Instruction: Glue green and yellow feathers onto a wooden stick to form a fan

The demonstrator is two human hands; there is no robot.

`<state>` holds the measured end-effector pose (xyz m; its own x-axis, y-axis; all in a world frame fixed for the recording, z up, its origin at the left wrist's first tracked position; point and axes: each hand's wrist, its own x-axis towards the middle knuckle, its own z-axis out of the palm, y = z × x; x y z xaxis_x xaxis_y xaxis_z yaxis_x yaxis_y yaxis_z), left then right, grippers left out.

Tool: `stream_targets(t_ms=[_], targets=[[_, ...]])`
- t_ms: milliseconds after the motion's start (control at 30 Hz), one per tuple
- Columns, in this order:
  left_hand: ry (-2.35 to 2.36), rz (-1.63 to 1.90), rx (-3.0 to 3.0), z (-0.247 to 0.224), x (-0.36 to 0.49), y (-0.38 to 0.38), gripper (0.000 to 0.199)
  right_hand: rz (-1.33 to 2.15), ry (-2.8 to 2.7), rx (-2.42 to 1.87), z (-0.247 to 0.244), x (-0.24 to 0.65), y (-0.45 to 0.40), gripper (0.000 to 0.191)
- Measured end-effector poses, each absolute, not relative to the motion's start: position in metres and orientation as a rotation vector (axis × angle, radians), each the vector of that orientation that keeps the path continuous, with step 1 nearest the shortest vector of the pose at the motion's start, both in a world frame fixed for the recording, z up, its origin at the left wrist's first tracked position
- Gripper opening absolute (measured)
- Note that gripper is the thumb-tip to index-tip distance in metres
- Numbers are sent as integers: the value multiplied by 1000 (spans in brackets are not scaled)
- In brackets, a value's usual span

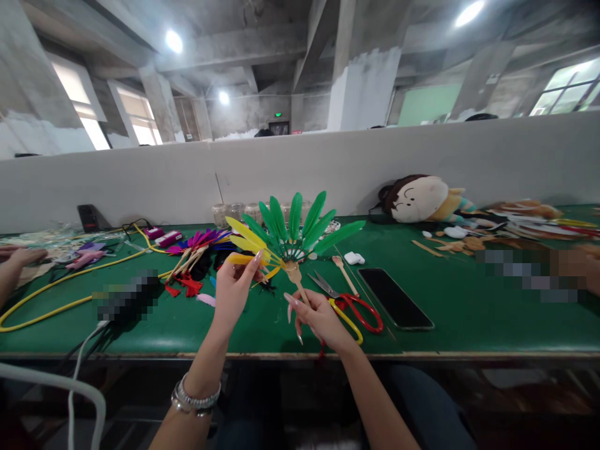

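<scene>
A fan of green feathers (295, 219) with yellow feathers (248, 236) on its left side spreads upward from a light wooden handle (296, 275). My right hand (321, 317) holds the handle from below, between thumb and fingers. At the fan's left, my left hand (237, 284) pinches a yellow feather near the base of the fan. Just right of my right hand lie scissors (349, 305) with red and yellow handles, blades apart. Another wooden handle (345, 275) rests beside them on the green table (290, 340).
A black phone (396, 299) lies to the right, near a white earphone case (354, 258). Colourful feather fans (199, 250), a yellow cable (47, 281) and a blurred black object (129, 297) are left. A doll (419, 199) leans behind. Other people's hands show at both sides.
</scene>
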<state>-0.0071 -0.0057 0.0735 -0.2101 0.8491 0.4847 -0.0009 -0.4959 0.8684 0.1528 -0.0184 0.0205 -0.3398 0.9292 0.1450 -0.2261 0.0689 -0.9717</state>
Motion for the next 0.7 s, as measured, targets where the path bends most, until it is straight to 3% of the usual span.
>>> stream_targets(t_ms=[500, 700], targets=[[981, 1380, 1646, 72, -22, 8, 26, 1461, -1415, -791, 26, 154, -24, 34], [1020, 1329, 1790, 81, -21, 6, 37, 1457, -1477, -816, 27, 155, -25, 33]])
